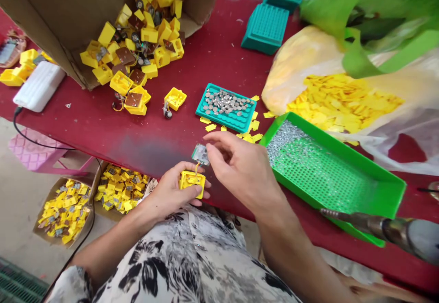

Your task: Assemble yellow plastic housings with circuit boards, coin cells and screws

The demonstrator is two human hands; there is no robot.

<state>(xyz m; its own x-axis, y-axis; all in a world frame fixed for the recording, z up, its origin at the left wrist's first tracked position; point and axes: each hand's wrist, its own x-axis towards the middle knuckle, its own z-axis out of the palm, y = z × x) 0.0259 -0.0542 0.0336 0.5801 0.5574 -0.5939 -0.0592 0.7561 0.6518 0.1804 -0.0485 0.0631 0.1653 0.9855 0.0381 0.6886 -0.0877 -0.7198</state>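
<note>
My left hand (176,185) is closed around a small yellow plastic case (188,180), its open side facing up, close to the table's front edge. Thin wires run from the case to a small circuit board (200,154). My right hand (236,165) pinches that board by its right edge, just above the case. Beyond my hands lies a teal tray (247,120) with many round silver discs (224,101). To its left sits another yellow case (175,98) with a small dark round part wired to it.
A cardboard box (61,14) spills yellow cases (149,35) at the back left. On the right stand a green basket (363,175) of small screws (286,140), a bag of yellow pieces (329,101) and an electric screwdriver (373,225). A white power bank (39,85) lies left.
</note>
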